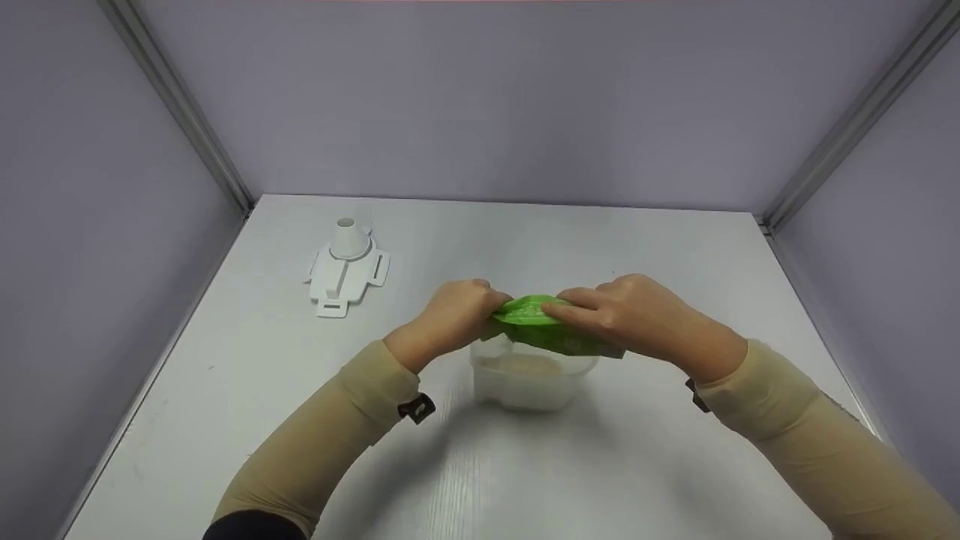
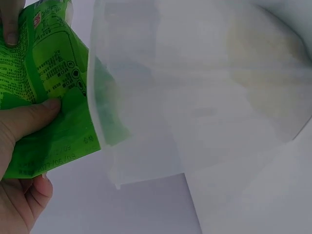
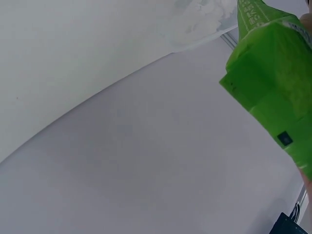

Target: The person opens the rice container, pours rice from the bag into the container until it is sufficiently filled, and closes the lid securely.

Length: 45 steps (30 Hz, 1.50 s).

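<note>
A green printed plastic packet (image 1: 555,328) is held between my two hands, above a translucent plastic tub (image 1: 525,386). My left hand (image 1: 461,311) pinches the packet's left end, and in the left wrist view its thumb (image 2: 34,119) presses on the printed side of the green packet (image 2: 53,87). At the other end, my right hand (image 1: 637,315) grips the packet with its fingers over the top. Something pale lies in the bottom of the tub; its kind cannot be made out. In the right wrist view the packet (image 3: 278,78) hides most of the right hand.
On the left of the white table (image 1: 247,390) lies a flat white plastic piece (image 1: 352,289) with slotted tabs and an upright cone (image 1: 349,241). Pale walls (image 1: 487,97) enclose the table's back and sides.
</note>
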Available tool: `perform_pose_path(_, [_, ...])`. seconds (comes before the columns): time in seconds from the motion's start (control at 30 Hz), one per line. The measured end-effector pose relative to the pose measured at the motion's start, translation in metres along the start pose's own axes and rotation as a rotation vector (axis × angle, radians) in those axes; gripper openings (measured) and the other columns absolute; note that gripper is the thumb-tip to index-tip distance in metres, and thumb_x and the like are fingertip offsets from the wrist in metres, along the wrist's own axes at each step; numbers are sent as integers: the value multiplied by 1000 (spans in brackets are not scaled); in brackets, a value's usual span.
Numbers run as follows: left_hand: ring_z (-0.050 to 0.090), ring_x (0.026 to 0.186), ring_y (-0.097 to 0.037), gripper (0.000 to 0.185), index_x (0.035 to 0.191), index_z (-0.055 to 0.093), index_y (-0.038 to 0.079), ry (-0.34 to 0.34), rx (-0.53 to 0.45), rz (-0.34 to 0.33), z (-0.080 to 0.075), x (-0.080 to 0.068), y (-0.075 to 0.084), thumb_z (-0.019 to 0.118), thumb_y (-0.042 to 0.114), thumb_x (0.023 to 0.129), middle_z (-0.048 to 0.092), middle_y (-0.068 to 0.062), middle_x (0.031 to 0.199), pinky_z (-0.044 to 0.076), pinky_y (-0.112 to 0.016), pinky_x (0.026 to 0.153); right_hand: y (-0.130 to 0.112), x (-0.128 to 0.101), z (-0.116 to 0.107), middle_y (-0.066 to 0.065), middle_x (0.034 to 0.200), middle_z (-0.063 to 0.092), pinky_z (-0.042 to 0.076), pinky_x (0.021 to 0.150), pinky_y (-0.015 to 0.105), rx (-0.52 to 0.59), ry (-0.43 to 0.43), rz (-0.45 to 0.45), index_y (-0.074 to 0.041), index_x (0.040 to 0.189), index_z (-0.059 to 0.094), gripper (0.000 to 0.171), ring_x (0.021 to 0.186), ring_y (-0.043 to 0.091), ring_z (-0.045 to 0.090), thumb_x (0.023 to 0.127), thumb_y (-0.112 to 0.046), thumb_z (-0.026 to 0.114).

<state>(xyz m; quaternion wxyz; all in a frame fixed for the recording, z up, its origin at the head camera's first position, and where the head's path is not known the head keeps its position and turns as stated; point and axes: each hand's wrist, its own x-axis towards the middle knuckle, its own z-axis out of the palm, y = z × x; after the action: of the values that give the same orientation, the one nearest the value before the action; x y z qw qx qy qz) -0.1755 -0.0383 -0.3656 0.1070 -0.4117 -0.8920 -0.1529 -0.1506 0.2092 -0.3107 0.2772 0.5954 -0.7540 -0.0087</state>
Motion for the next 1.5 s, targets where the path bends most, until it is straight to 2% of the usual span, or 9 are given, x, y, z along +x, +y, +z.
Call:
perform_pose_path(0.3, [53, 60, -16, 13, 80, 68, 11, -11, -23, -13, -5, -6, -6, 73, 2, 72, 62, 1, 68, 46, -34, 52, 1, 9, 1, 1, 83, 61, 43, 38, 25, -11, -24, -13, -11, 113, 61, 46, 43, 12, 48, 70, 3, 69])
perform_pose_path(0.53, [53, 60, -17, 11, 80, 68, 11, -2, -22, -13, -6, -3, -6, 73, 4, 74, 62, 0, 68, 45, -35, 52, 3, 11, -1, 2, 85, 63, 46, 39, 27, -9, -41, -10, -10, 113, 61, 46, 44, 14, 53, 70, 1, 71])
perform_pose_path(1.0, [56, 62, -19, 9, 82, 68, 11, 41, 17, -12, -5, 2, -8, 74, 6, 77, 64, -1, 70, 47, -35, 52, 8, 11, -2, 0, 85, 59, 39, 35, 26, -33, 2, -3, -12, 111, 62, 45, 41, 13, 43, 70, 3, 68])
perform_pose_path(1.3, [55, 60, -18, 8, 81, 69, 11, 52, 6, -5, -3, 3, -8, 74, 8, 76, 64, -1, 69, 47, -34, 52, 9, 8, -1, 2, 89, 62, 43, 36, 27, -25, -17, -5, -11, 114, 61, 46, 42, 14, 48, 71, 4, 67])
perform_pose_path(1.5, [54, 59, -19, 9, 81, 70, 11, 53, 5, -11, 0, 4, -5, 74, 6, 74, 63, -1, 68, 47, -34, 51, 8, 4, -1, 3, 90, 64, 46, 39, 28, -7, -36, -4, -11, 115, 61, 52, 44, 15, 52, 67, 7, 69])
